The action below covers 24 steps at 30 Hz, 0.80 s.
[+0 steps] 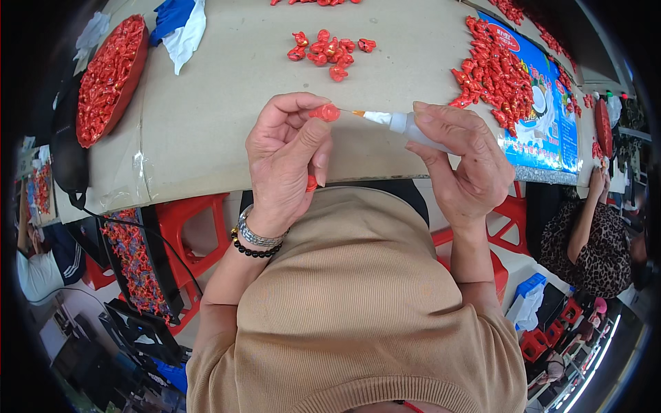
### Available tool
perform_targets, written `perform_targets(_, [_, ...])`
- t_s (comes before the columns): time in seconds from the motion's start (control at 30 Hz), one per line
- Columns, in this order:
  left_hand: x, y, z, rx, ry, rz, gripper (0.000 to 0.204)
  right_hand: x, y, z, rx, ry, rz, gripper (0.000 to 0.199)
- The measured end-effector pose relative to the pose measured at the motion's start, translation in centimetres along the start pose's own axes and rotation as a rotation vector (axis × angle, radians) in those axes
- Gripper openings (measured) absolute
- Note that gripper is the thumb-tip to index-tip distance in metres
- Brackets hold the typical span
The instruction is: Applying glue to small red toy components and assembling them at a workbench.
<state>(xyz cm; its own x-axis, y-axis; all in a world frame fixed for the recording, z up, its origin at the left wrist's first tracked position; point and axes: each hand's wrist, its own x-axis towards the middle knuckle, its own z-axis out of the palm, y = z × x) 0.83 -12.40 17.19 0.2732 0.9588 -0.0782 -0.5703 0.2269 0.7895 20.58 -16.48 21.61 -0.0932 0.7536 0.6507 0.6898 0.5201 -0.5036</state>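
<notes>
My left hand pinches a small round red piece between thumb and forefinger. Another red bit shows at the lower edge of that palm, mostly hidden by the fingers. In my right hand is a translucent squeeze bottle, held on its side. Its white-wrapped nozzle ends in an orange collar and a thin needle, which points left at the red piece. The needle's tip is close to the piece; whether they touch I cannot tell. Beyond my hands a loose group of small red-and-gold pieces lies on the table.
A red tray heaped with similar pieces stands at the left. Another pile lies on a blue printed sheet at right. A blue and white cloth is at the back left. A person in leopard print sits at the right.
</notes>
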Motion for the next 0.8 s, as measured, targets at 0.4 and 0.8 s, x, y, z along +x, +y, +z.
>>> perform_targets(0.4, [-0.02, -0.19, -0.11, 0.002, -0.002, 0.06, 0.02, -0.21, -0.27, 0.07, 0.013, -0.015, 0.008, 0.033])
perform_targets(0.8, [0.08, -0.09, 0.38, -0.042, 0.035, 0.02, 0.019, -0.45, -0.59, 0.4, 0.045, -0.004, 0.037, 0.032])
